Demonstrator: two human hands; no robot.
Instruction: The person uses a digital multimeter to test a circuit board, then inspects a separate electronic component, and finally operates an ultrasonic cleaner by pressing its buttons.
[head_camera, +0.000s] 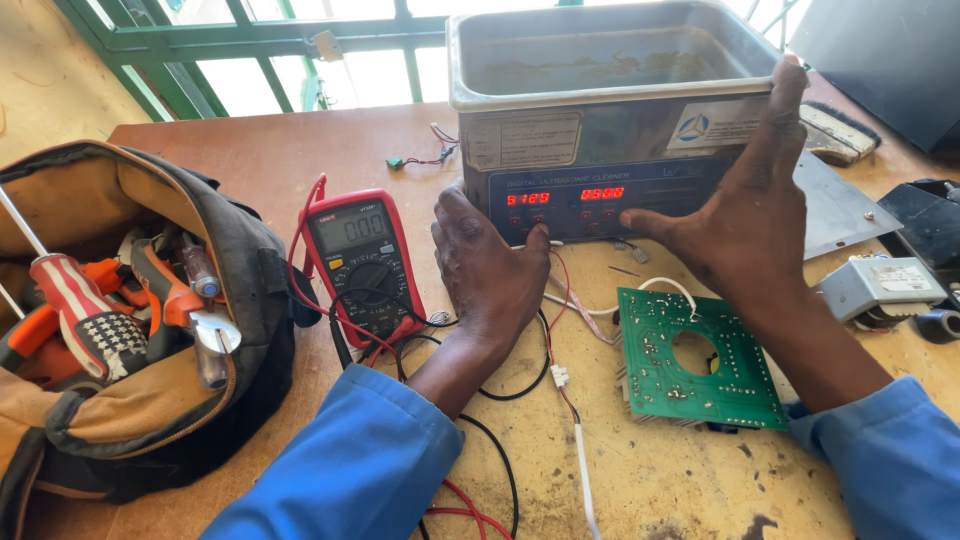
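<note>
A steel ultrasonic cleaner tank (610, 60) with a dark front panel and red digit displays stands at the back of the wooden bench. My left hand (487, 268) rests against the panel's lower left, fingers curled, a fingertip by the buttons. My right hand (745, 205) is spread flat against the cleaner's right front corner, thumb stretched along the panel's lower edge. A green circuit board (690, 362) with a round hole lies on the bench under my right wrist. A red multimeter (362, 262) lies just left of my left hand, its red and black leads trailing beneath my forearm.
An open tool bag (130, 330) holding screwdrivers, pliers and a wrench fills the left side. A grey metal plate (840, 205), a brush (838, 130), a small grey box (880, 287) and a dark device (930, 225) sit at the right. Loose wires (560, 390) cross the bench.
</note>
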